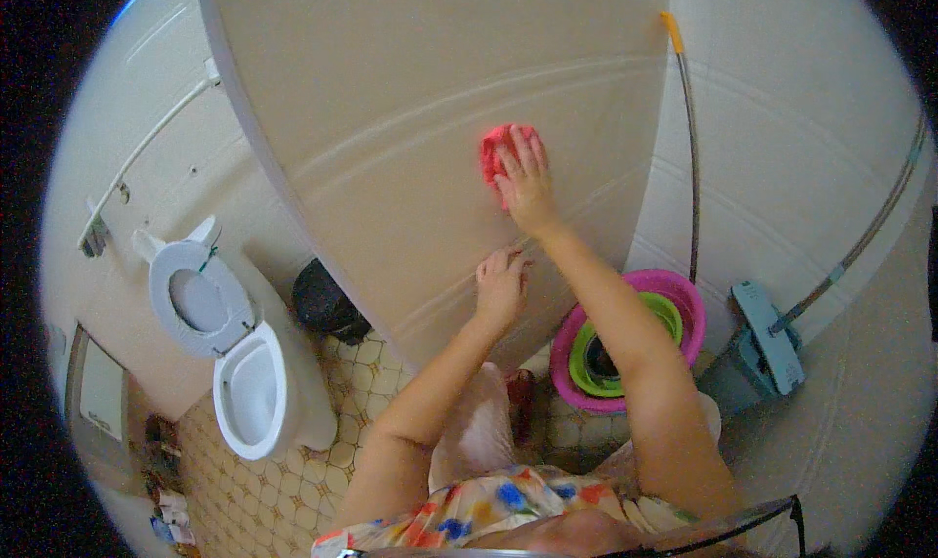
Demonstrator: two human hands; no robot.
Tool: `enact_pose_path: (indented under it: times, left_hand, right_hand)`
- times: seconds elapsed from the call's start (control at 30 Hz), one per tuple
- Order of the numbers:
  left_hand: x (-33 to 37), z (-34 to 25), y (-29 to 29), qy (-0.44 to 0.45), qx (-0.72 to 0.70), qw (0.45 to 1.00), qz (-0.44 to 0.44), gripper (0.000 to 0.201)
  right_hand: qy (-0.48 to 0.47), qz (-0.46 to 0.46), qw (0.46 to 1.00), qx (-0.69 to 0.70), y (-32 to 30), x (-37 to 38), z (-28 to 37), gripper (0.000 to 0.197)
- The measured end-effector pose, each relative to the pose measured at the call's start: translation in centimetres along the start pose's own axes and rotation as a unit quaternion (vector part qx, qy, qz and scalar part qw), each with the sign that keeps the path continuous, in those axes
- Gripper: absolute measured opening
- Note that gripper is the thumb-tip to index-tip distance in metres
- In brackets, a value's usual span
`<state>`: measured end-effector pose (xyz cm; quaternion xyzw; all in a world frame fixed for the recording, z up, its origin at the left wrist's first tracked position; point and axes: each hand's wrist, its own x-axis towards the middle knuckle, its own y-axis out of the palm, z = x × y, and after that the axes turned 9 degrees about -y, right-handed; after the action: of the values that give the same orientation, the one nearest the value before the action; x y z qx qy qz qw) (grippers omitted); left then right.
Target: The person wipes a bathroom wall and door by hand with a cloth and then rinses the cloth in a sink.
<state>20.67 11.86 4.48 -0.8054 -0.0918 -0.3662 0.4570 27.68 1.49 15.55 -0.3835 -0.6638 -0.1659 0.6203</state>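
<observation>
Just past my flowery top [508, 494], I think I should press softly and evenly, and slide slowly so the pink cloth [490, 157] stays flat. My left arm [415, 416] bends at the elbow. My left hand [499, 289] is by the big beige panel [410, 177], fingers loosely bent, holding nothing I can see. Farther up, my right hand [529, 192] reaches out, fingers a little apart, holding the pink cloth against the panel.
</observation>
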Motion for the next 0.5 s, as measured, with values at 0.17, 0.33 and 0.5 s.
enact_pose_path:
  times: [0.17,0.33,0.5]
  left_hand:
    - [0.0,-0.7,0.7,-0.022,-0.036,0.999,-0.023,0.028]
    - [-0.7,-1.2,1.4,-0.105,-0.053,0.993,0.015,0.025]
    - [-0.7,-0.2,4.0,-0.135,-0.095,0.984,0.062,0.026]
  right_hand:
    - [0.052,-0.025,0.998,-0.020,0.0,0.0,-0.6,0.054]
    - [0.101,0.016,0.995,0.003,-0.8,0.1,0.8,0.053]
    - [0.164,0.022,0.986,0.025,-0.3,-2.7,-2.8,0.055]
